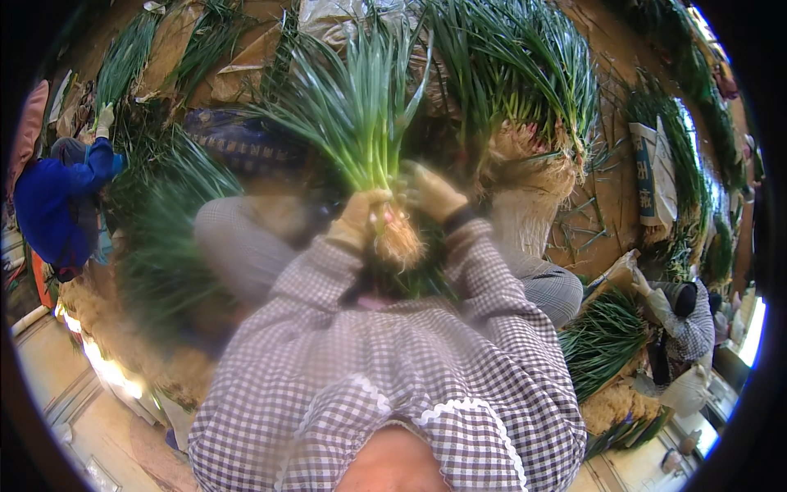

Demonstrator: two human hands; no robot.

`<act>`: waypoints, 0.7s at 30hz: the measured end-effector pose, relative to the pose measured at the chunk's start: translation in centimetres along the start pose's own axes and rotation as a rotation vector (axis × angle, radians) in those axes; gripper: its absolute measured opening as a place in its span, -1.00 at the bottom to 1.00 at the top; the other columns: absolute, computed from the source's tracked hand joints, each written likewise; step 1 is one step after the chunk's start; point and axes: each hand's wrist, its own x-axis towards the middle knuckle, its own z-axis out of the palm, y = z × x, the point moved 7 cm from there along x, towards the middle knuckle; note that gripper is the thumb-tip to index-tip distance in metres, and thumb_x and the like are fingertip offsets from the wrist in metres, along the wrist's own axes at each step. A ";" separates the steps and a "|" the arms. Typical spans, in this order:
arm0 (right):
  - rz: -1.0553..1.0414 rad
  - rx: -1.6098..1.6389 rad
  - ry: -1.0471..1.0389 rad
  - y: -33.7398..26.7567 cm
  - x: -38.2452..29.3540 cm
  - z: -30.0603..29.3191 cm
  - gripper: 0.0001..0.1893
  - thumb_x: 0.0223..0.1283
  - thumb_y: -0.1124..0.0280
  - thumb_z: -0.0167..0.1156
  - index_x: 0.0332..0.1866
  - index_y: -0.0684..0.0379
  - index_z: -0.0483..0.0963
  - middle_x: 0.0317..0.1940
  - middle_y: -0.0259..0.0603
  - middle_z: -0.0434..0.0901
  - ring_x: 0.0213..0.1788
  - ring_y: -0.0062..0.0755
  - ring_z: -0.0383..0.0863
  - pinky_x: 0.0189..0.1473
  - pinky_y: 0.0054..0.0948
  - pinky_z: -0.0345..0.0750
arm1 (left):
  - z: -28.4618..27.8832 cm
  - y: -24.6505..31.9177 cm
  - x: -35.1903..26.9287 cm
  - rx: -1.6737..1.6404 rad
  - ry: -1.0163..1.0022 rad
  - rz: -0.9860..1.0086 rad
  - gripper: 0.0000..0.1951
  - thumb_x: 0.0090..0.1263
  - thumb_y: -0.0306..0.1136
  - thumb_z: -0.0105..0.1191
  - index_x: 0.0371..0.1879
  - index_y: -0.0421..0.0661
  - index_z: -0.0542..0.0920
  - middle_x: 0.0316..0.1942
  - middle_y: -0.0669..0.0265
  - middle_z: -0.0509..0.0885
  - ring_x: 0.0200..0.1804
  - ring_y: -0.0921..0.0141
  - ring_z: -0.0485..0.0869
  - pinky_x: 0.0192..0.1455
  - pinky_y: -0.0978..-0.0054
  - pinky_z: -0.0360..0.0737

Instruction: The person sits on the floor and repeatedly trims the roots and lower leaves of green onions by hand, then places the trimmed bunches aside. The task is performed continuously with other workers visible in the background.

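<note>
My left hand (358,218), in a pale glove, is closed round the lower stalks of a bunch of green onions (369,132). Long green leaves fan out away from me, while the pinkish bulb ends and tangled pale roots (398,240) hang towards my chest. My right hand (430,190), gloved too, is at the right side of the same stalks with its fingers bent; whether it grips any of them cannot be made out. Between my forearms, below the roots, lie more dark green leaves.
A large heap of green onions (522,80) stands at the front right, roots towards me. Blurred leaves (172,246) lie by my left knee. A blue printed sack (246,141) is ahead on the left. Co-workers sit at far left (58,203) and far right (682,320).
</note>
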 end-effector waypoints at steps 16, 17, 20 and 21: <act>-0.236 1.436 0.229 -1.2 5.4 -2.7 -0.65 0.44 0.29 -0.28 -0.55 0.02 0.20 -0.74 -0.57 0.02 -0.75 -0.72 -0.08 -0.74 -0.62 -0.11 | -0.8 1.1 0.5 -0.108 0.066 0.051 -0.66 0.02 -0.48 0.17 -0.16 -0.20 0.53 -0.29 0.22 0.61 -0.32 0.36 0.62 -0.27 0.48 0.67; -0.384 1.440 0.211 -2.1 4.5 -3.6 -0.65 0.43 0.28 -0.29 -0.55 0.02 0.20 -0.75 -0.58 0.00 -0.75 -0.72 -0.09 -0.74 -0.63 -0.13 | -0.6 1.6 -0.1 -0.240 0.008 0.072 -0.68 0.07 -0.50 0.16 -0.14 -0.15 0.53 -0.27 0.22 0.62 -0.27 0.34 0.64 -0.20 0.41 0.70; -0.094 1.147 0.076 -1.4 3.1 -0.7 -0.64 0.39 0.02 -0.14 -0.26 0.11 0.37 -0.69 -0.59 0.15 -0.74 -0.72 0.07 -0.75 -0.73 0.03 | 2.1 1.2 -1.5 -0.651 -0.374 -0.141 -0.73 0.15 -0.54 0.12 -0.13 -0.11 0.55 -0.20 0.20 0.61 -0.18 0.29 0.65 -0.23 0.37 0.73; 0.049 0.949 0.047 -0.3 2.6 1.1 -0.54 0.33 -0.11 -0.08 -0.12 0.14 0.40 -0.65 -0.54 0.26 -0.71 -0.69 0.16 -0.72 -0.73 0.14 | 2.1 1.1 -1.7 -0.660 -0.386 -0.135 -0.74 0.16 -0.55 0.11 -0.13 -0.11 0.56 -0.18 0.19 0.61 -0.16 0.28 0.65 -0.25 0.38 0.74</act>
